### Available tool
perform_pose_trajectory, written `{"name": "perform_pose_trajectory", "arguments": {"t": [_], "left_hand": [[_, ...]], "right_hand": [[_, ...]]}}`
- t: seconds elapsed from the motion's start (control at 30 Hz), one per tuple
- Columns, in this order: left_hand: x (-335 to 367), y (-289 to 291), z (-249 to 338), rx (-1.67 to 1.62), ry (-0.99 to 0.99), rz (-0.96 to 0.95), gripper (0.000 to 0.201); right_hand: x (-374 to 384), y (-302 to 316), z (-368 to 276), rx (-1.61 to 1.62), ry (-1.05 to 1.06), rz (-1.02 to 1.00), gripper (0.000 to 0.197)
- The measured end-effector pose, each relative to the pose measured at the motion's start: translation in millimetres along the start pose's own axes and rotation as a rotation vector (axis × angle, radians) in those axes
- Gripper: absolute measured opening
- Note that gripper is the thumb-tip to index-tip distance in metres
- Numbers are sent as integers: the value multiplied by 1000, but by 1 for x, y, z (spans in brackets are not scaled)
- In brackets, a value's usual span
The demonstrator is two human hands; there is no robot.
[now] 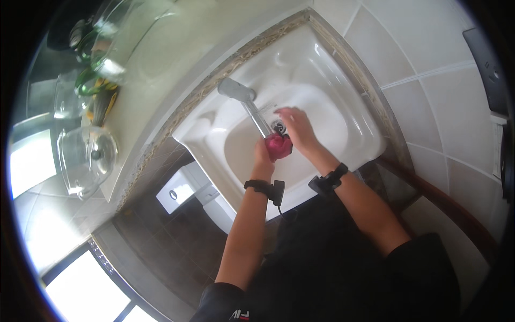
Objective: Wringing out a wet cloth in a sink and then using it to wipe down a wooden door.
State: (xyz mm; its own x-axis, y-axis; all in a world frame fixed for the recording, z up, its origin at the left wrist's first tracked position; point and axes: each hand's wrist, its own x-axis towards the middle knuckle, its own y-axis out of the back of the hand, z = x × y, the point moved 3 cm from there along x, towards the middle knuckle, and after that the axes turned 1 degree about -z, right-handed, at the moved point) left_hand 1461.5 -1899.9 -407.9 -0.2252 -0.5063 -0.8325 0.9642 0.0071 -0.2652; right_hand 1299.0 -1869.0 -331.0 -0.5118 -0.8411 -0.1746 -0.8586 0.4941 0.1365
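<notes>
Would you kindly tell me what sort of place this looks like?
Most likely a bathroom: there is a white sink with a faucet, what appears to be a toilet to its left, and a tiled wall.

Dark red, crumpled bundle [278,145]: kind unclear, hides most fingers of bare left hand [262,154]. Round metal drain [278,126] partly hidden too. White boxy toilet [184,186] partly behind white ceramic sink [201,129]. Green and clear glassware [99,70], upper left: blurred, fading into black lens rim.
</notes>
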Motion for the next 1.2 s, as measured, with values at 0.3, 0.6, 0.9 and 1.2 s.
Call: {"name": "perform_pose_trajectory", "arguments": {"t": [0.3, 0.6, 0.9, 1.2], "left_hand": [[-2, -18, 11, -106, -112, 141, 30], [-20, 1, 9, -25, -206, 163, 22], [-51, -8, -10, 68, -232, 205, 25], [-55, -10, -10, 415, -446, 255, 28]], "right_hand": [[36, -10, -113, 166, -95, -369, 36], [-14, 11, -40, 294, -81, 4, 32], [-91, -41, 26, 434, -449, -151, 40], [-97, -45, 12, 24, -164, 209, 23]]}}
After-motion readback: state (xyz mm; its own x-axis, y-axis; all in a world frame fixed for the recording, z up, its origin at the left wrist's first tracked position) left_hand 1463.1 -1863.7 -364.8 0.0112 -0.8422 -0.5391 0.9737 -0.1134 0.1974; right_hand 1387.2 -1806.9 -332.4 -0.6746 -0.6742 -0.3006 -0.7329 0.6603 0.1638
